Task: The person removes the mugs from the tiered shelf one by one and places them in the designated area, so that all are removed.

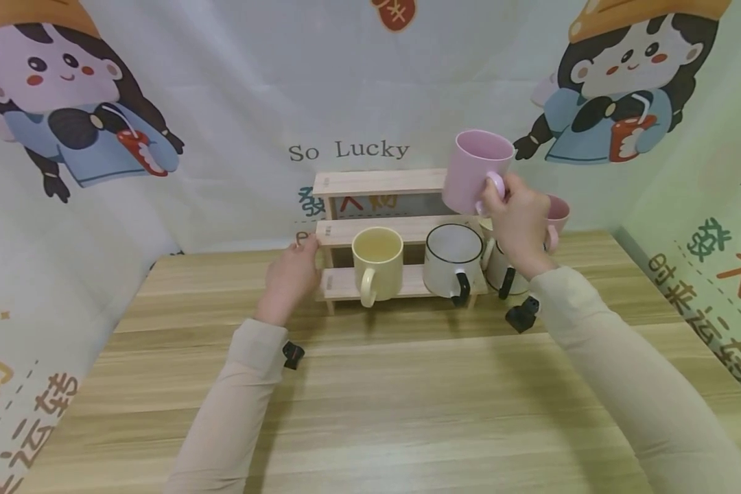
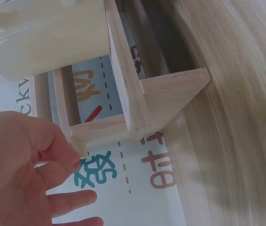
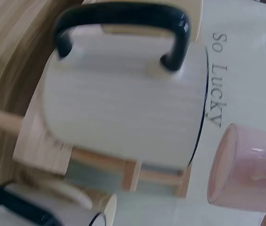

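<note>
My right hand point(image 1: 521, 216) grips a pink mug point(image 1: 477, 171) by its handle, holding it upright around the top shelf's right end. Whether the mug touches the shelf cannot be told. At the other end, my left hand point(image 1: 291, 274) pinches the middle board of a three-tier wooden rack point(image 1: 370, 230) between thumb and forefinger; the other fingers point(image 2: 72, 202) are spread. A pale yellow mug point(image 1: 378, 267) and a white mug point(image 1: 447, 267) with black rim and handle stand on the bottom tier.
Right of the rack, partly hidden by my right hand and forearm, are another black-handled white mug point(image 1: 499, 271), a second pink mug point(image 1: 557, 213) and a cream-coloured one. A printed cloth point(image 1: 241, 137) hangs behind the wooden table point(image 1: 370, 405) and along its sides.
</note>
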Demonstrator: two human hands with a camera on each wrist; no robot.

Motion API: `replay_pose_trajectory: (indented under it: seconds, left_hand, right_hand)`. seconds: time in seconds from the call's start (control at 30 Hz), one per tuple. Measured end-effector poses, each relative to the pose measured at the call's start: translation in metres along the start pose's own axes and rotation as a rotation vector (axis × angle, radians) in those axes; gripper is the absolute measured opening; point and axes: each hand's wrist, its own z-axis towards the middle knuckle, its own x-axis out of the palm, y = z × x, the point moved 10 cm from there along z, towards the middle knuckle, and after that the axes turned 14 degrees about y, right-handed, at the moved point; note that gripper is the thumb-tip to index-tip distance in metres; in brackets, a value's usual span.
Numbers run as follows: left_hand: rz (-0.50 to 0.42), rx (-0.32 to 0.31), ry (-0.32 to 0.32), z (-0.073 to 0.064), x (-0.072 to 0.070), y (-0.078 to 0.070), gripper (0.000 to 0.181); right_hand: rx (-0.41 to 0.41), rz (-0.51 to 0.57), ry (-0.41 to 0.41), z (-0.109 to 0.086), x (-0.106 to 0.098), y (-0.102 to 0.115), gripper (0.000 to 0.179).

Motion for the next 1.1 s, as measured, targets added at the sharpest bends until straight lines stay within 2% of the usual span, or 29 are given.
replay_pose_trajectory:
  seconds: [0.07, 0.27, 0.37, 0.77, 1.0, 1.1]
  left_hand:
    - [0.001, -0.001, 0.003, 0.0, 0.0, 0.0, 0.042]
    - [0.0, 0.0, 0.007, 0.001, 0.001, 0.001, 0.043]
    - [0.004, 0.005, 0.002, 0.002, 0.0, 0.0, 0.043]
    - [-0.017, -0.007, 0.028, 0.002, 0.004, 0.003, 0.044]
    - [-0.01, -0.002, 0.003, 0.002, 0.003, 0.002, 0.044]
    - [-0.013, -0.003, 0.001, 0.002, 0.004, 0.001, 0.044]
  right_hand:
    - [0.023, -0.018, -0.011, -0.002, -0.005, -0.008, 0.03]
    - [-0.007, -0.043, -0.078, -0.006, -0.023, -0.025, 0.028]
    - [0.016, -0.05, -0.09, -0.009, -0.031, -0.035, 0.027]
    - [0.174, -0.055, -0.029, -0.024, -0.048, -0.075, 0.031]
    - [0.121, -0.097, -0.118, -0.035, -0.063, -0.089, 0.028]
    - [0.136, -0.111, -0.122, -0.039, -0.067, -0.098, 0.027]
